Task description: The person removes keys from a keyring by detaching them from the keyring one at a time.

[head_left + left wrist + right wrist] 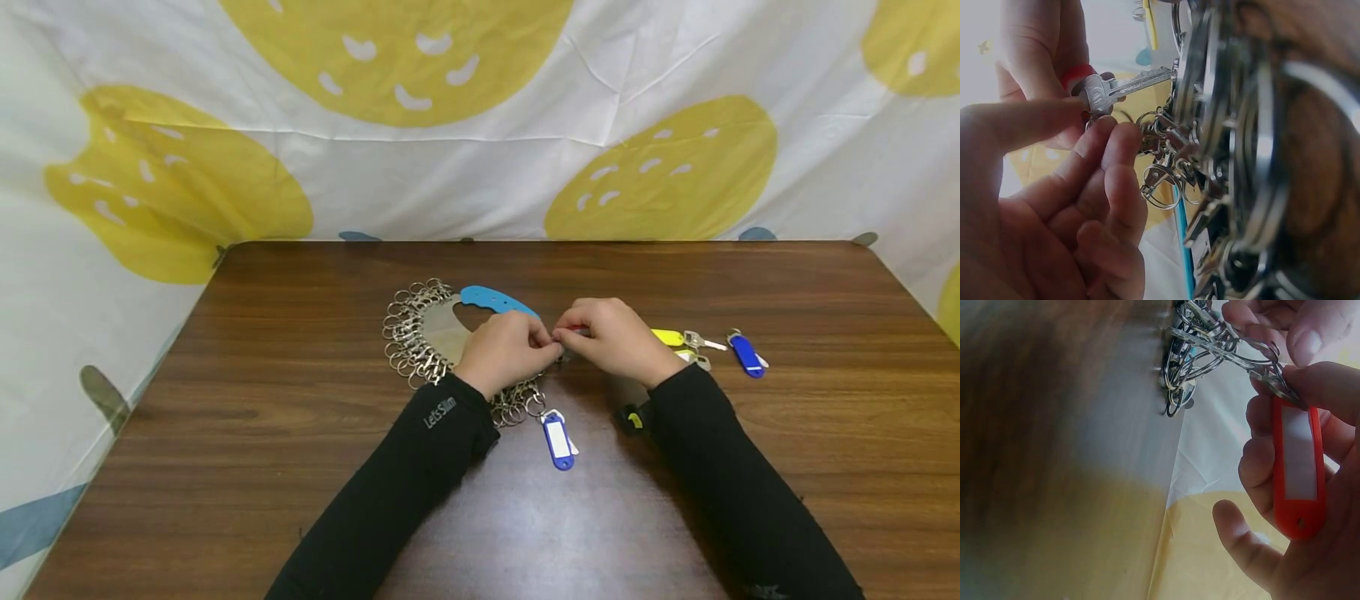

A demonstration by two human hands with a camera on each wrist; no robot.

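Left wrist view: your left hand [1054,206] pinched a small key [1116,89], and your right hand [1297,456] gripped its red tag [1298,469]. Both looked light, stiff and slippery, best held by the key's flat head.

Dark wood table [300,467]: key-ring organizer [427,333], blue tag [558,440], yellow tags [671,338], blue tag at right [746,354].

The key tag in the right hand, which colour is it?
Red tag, with a white label; the right wrist view shows it best.

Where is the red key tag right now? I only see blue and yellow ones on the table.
The red key tag lies in the right hand, hidden in the head view, beside the left hand.
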